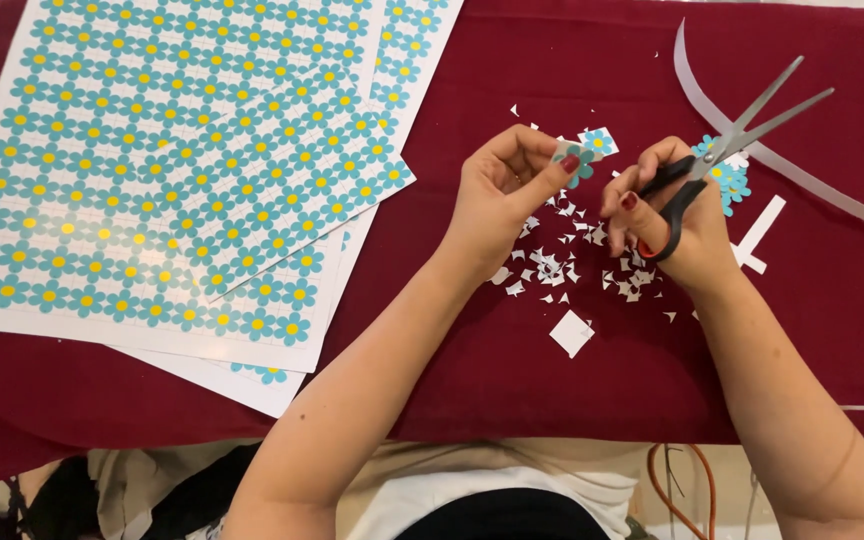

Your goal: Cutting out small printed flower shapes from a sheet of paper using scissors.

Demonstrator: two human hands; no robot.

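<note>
Tabletop under dark red cloth. On it: flower-print sheets stacked at left, white paper scraps at centre, cut flowers and curved paper strip at right.

No packages, signs or screens are seen. Printed sticker-like sheets, white and covered with rows of blue flowers with yellow centres, are stacked on the dark red cloth at the left. One cut-out flower is pinched between fingertips.

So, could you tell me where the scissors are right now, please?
In the head view, the scissors are in the right hand, right of centre, blades open above the white paper scraps.
</note>
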